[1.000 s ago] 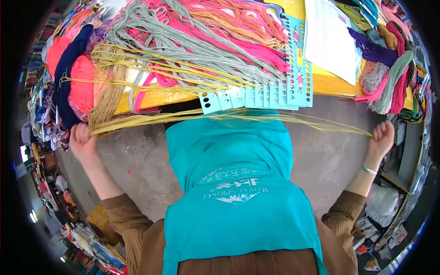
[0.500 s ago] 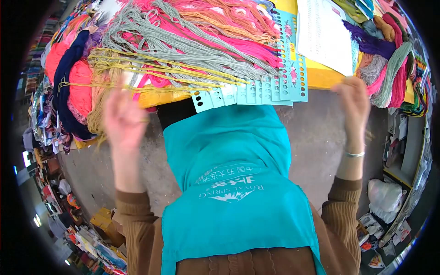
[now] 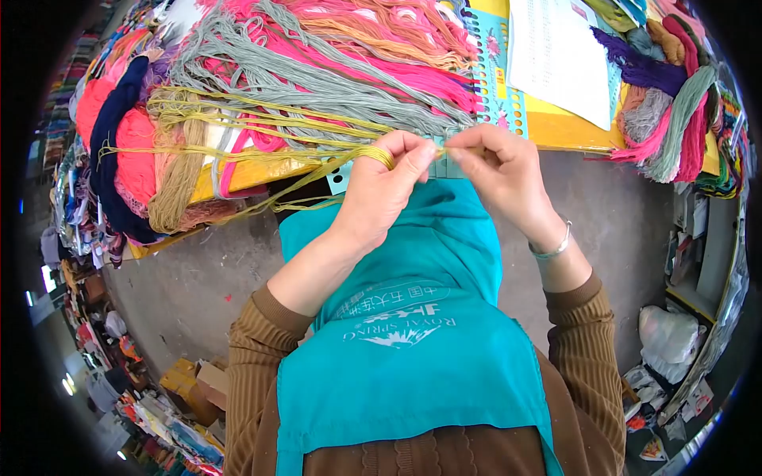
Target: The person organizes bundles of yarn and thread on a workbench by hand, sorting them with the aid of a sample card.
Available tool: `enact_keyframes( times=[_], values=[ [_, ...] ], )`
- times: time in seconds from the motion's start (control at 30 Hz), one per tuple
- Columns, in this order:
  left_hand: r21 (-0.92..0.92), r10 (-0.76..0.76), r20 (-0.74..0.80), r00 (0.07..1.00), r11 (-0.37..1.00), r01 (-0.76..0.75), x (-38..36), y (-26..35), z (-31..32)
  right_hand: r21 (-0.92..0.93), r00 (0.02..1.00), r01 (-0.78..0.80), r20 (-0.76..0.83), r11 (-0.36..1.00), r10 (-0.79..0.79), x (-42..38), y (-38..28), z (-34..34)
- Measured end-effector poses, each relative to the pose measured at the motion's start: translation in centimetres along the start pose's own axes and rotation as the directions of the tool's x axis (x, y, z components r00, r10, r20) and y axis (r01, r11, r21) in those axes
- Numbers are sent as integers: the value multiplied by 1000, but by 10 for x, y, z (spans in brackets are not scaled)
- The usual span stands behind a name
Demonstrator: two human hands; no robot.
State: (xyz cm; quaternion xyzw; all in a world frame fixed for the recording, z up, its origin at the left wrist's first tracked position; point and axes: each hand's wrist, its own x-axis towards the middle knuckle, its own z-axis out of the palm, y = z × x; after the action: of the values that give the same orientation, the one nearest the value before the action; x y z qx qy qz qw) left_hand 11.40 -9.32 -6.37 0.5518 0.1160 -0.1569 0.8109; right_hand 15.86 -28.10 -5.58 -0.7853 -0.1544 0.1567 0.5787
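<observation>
Olive-yellow embroidery thread point(image 3: 262, 121) runs from a bundle at the table's left across to my left hand point(image 3: 373, 194). Several strands loop round the index finger of that hand, and its thumb presses on them. My right hand point(image 3: 508, 178) meets it fingertip to fingertip, thumb and forefinger pinched on the thread's end. Just beyond both hands lie light-blue punched cards point(image 3: 513, 119), whose lower ends they partly cover. Grey thread point(image 3: 317, 87) and pink thread point(image 3: 365, 67) lead to the cards' holes.
A yellow table point(image 3: 563, 131) carries the threads and a printed white sheet point(image 3: 556, 59). Navy skeins point(image 3: 119, 151) and coral skeins point(image 3: 91, 103) are heaped at the left. Purple, green and red skeins point(image 3: 690, 87) hang at the right. A teal apron point(image 3: 405, 381) covers my lap.
Both hands have come inward from the table's two sides and met at the cards. The olive-yellow thread is now drawn out and looped round my left index finger.
</observation>
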Motion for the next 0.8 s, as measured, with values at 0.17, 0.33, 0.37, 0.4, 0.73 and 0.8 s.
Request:
enact_keyframes(
  times=[0.17,0.33,0.37,0.4,0.73,0.8],
  values=[
    [33,-99,-74,992,994,102,-6,7,-2,-9,991,55,-124,998,-56,20,42,1],
    [1,-166,-82,983,986,166,-10,12,7,-49,998,-30,-64,998,27,21,35,-1],
    [-16,-165,-81,983,986,165,-8,11,8,-42,997,-48,-57,998,46,21,34,-2],
    [5,-194,-55,980,981,194,-6,10,7,-44,997,-54,-50,998,51,21,33,-3],
    [355,29,-46,999,935,-10,25,-21,9,80,998,-48,-37,996,51,23,34,-6],
    [325,-12,-84,996,945,39,27,-18,8,76,998,-42,-35,996,45,23,35,-5]
  ],
)
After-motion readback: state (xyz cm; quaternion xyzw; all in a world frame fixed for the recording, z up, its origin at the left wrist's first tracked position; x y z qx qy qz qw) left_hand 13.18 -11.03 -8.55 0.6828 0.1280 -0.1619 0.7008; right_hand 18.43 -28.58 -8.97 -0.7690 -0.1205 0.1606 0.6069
